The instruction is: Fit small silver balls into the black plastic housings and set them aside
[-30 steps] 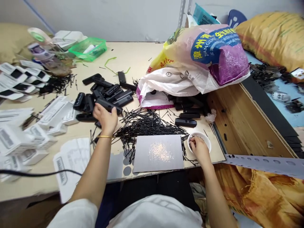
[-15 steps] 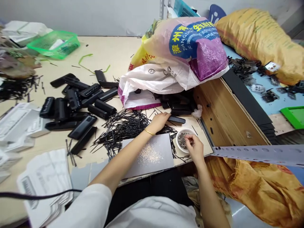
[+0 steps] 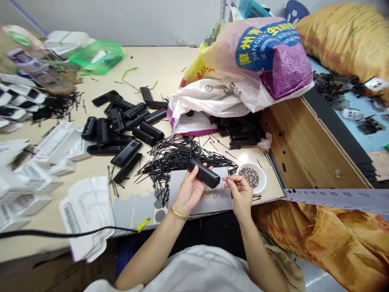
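Observation:
My left hand [image 3: 191, 190] is closed round a long black plastic casing [image 3: 204, 173], held tilted above a grey sheet [image 3: 180, 184]. Close to the casing's right end, my right hand [image 3: 242, 194] pinches thumb and fingertips together; whatever is between them is too small to make out. A white bowl [image 3: 263, 178] of small shiny metal pieces [image 3: 249, 177] stands just right of that hand. Tiny pale grains [image 3: 210, 197] lie on the sheet under the casing. Behind it spreads a heap of thin black sticks [image 3: 179, 156].
Several black casings [image 3: 118, 117] lie to the left, with folded white boxes [image 3: 88, 207] nearer me. A printed sack [image 3: 243, 77] partly covers more black pieces [image 3: 243, 136]. On the right rises a wooden board [image 3: 304, 142]. A black cable [image 3: 75, 233] crosses the front left edge.
My left hand has come back from beside the sack and now holds a black casing over the sheet. My right hand has left the bowl and moved to the casing's end.

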`<state>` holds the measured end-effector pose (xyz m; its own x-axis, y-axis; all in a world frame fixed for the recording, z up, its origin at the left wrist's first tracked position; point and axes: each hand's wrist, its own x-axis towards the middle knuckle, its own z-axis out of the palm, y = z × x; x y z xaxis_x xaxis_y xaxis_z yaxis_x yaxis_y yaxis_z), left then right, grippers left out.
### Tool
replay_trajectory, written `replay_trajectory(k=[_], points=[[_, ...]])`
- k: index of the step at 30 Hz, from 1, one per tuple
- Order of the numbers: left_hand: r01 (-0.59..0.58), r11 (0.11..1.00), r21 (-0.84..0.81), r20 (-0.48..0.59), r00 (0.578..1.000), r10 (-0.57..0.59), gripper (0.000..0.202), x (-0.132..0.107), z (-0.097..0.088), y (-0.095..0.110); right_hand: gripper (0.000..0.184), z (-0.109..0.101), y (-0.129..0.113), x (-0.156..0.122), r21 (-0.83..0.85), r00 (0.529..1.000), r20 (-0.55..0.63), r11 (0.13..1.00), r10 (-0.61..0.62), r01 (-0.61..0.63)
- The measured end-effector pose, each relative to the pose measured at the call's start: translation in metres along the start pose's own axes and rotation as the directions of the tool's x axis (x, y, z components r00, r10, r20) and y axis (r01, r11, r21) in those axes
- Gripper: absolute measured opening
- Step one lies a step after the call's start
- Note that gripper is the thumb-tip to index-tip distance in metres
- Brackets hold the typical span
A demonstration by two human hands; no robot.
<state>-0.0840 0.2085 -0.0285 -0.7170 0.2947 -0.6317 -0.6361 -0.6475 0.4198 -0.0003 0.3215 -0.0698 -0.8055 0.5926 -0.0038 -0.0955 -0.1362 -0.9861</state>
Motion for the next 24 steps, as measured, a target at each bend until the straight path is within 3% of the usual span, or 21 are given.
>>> replay_trajectory(k=[3,6,11,14,16,20,22,24], points=[[0.027,0.996,-0.082,-0.048,0.998,-0.031,0.012,-0.003,-0.003,0.003,0.018,0.014,0.007,-0.012,-0.178,0.972,-0.007,0.956,-0.237,0.232],[0.050,0.991,-0.126,-0.058,0.997,-0.057,0.013,-0.006,-0.004,0.005,0.007,0.021,0.011,-0.017,-0.345,0.901,0.047,0.839,-0.432,0.420],[0.030,0.988,-0.148,-0.055,0.998,-0.038,0.014,-0.010,-0.006,0.005,0.005,0.024,0.008,-0.016,-0.419,0.840,0.101,0.743,-0.532,0.521],[0.005,0.991,-0.131,-0.055,0.998,-0.012,0.012,-0.011,-0.007,0.005,0.006,0.022,0.007,-0.014,-0.414,0.834,0.124,0.736,-0.537,0.535],[-0.025,0.994,-0.103,-0.051,0.999,0.020,0.010,-0.012,-0.008,0.004,0.006,0.020,0.008,-0.013,-0.375,0.854,0.125,0.773,-0.505,0.511],[-0.035,0.999,0.003,0.008,0.999,0.035,0.020,-0.012,-0.014,0.004,0.009,0.013,0.008,-0.011,-0.127,0.954,0.151,0.952,-0.259,0.278],[-0.039,0.996,0.078,0.072,0.997,0.033,0.026,-0.010,-0.017,0.002,0.015,0.004,0.006,-0.012,-0.023,0.973,0.182,0.989,-0.140,0.146],[-0.073,0.984,0.164,0.144,0.988,0.049,0.033,-0.008,-0.017,-0.003,0.019,-0.008,0.002,-0.012,-0.011,0.985,0.143,0.995,-0.100,0.103]])
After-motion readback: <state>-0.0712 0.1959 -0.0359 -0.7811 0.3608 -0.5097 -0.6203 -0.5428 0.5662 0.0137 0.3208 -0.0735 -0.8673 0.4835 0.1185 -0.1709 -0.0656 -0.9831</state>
